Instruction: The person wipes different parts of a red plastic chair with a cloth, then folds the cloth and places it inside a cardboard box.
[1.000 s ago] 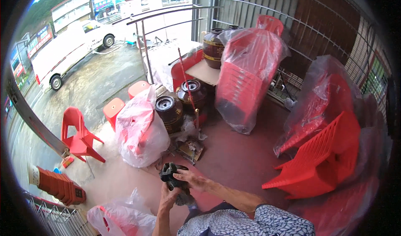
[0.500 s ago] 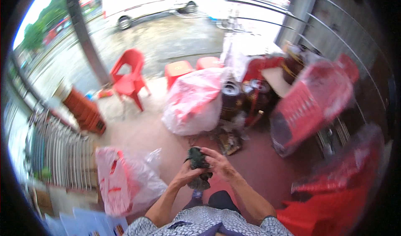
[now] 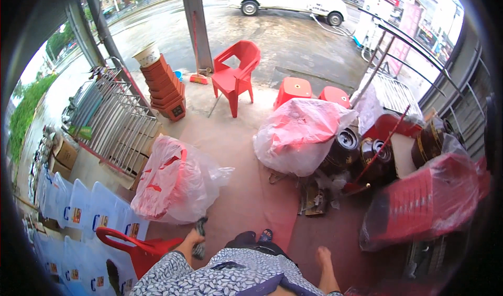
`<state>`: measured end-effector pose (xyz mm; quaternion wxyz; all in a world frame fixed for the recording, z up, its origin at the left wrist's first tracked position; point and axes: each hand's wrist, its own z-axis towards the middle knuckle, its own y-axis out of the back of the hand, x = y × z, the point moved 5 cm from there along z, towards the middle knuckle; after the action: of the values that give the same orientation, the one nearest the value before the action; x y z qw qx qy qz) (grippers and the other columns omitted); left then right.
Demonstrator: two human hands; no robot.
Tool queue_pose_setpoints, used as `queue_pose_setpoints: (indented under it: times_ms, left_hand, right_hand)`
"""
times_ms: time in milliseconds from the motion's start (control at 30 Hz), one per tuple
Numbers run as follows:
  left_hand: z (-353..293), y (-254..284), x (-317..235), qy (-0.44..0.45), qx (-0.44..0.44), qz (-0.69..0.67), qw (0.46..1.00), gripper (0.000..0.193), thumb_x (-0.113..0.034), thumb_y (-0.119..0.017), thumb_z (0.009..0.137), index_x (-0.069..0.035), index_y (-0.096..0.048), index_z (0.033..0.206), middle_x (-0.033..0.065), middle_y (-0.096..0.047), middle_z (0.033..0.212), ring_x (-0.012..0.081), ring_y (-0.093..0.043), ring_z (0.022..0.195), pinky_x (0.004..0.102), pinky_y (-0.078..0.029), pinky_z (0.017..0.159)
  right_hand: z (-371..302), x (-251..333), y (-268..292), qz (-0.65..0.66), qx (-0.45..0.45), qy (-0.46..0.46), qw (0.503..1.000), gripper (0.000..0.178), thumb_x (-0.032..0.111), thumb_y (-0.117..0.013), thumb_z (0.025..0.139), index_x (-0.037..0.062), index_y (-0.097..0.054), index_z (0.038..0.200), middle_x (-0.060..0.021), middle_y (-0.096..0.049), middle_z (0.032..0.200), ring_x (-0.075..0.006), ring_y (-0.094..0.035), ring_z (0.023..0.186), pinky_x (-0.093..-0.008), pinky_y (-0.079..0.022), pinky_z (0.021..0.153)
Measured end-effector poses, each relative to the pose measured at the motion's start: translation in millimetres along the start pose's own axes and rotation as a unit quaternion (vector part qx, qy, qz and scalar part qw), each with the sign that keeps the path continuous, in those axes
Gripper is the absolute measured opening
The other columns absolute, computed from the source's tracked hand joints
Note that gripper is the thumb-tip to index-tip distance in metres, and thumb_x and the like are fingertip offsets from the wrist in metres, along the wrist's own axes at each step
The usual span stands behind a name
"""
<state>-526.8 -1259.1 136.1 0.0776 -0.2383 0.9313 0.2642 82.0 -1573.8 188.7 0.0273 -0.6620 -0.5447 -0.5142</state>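
Observation:
My left hand (image 3: 193,238) is closed round a crumpled dark grey-green cloth (image 3: 199,250), which hangs below the fist and pokes out above it. Just left of that hand is a red plastic chair (image 3: 137,254); a bagged stack of red plastic stools (image 3: 168,178) lies ahead of it. My right hand (image 3: 324,256) hangs low at my right side, fingers curled in, with nothing visible in it. The dark red floor lies under it.
Clear plastic boxes (image 3: 78,204) are stacked at the left. Ahead stand a red armchair (image 3: 237,73), stacked brown planters (image 3: 166,89) and another plastic-wrapped red bundle (image 3: 301,136). Dark jars (image 3: 340,152) and wrapped red chairs (image 3: 424,204) fill the right. A white van (image 3: 285,0) is outside.
My hands have parted: the left carries the dark cloth down to my left, and the right has let go and dropped to my right side. The view has turned left.

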Motion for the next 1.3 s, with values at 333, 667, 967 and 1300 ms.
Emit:
queue_pose_setpoints:
  times_ms: [333,667,967,1300]
  left_hand:
    - [-84.3,-117.1,124.8,0.069,-0.151,-0.251,0.954,0.068,-0.030,-0.086,0.067,0.008,-0.064,0.119,0.0225,-0.069,0.122,0.0352,-0.065,0.118,0.0429,-0.052,0.098]
    - [-23.8,-111.1,28.4,-0.047,-0.052,-0.454,0.888,0.053,-0.010,-0.075,0.074,-0.003,-0.065,0.126,0.0125,-0.071,0.119,0.0233,-0.064,0.112,0.0355,-0.048,0.098]
    - [4.7,-17.5,-36.1,0.065,-0.022,-0.339,0.938,0.057,-0.027,-0.080,0.068,-0.003,-0.069,0.118,0.0211,-0.071,0.114,0.0344,-0.068,0.107,0.0413,-0.053,0.092]
    - [-2.8,-32.7,-68.0,0.102,-0.138,-0.390,0.905,0.051,-0.024,-0.083,0.065,-0.006,-0.072,0.111,0.0186,-0.073,0.100,0.0336,-0.068,0.090,0.0447,-0.054,0.080]
  right_hand:
    - [0.8,-100.4,-39.7,0.178,0.092,-0.390,0.899,0.026,0.029,-0.063,0.091,0.0135,-0.062,0.112,-0.0065,-0.065,0.091,-0.0265,-0.061,0.071,-0.0443,-0.051,0.060]
    - [216.0,210.4,-119.4,0.186,0.169,-0.162,0.954,0.035,0.031,-0.059,0.101,0.0140,-0.058,0.132,-0.0061,-0.068,0.107,-0.0216,-0.066,0.085,-0.0376,-0.055,0.073]
    - [299.1,313.8,-161.3,0.114,0.177,-0.180,0.961,0.031,0.028,-0.057,0.104,0.0127,-0.058,0.130,-0.0057,-0.067,0.099,-0.0223,-0.064,0.080,-0.0370,-0.054,0.069]
    - [469.6,318.8,-236.8,-0.041,0.313,-0.288,0.904,0.015,0.026,-0.053,0.097,0.0110,-0.053,0.093,-0.0123,-0.061,0.083,-0.0314,-0.058,0.065,-0.0474,-0.051,0.056]
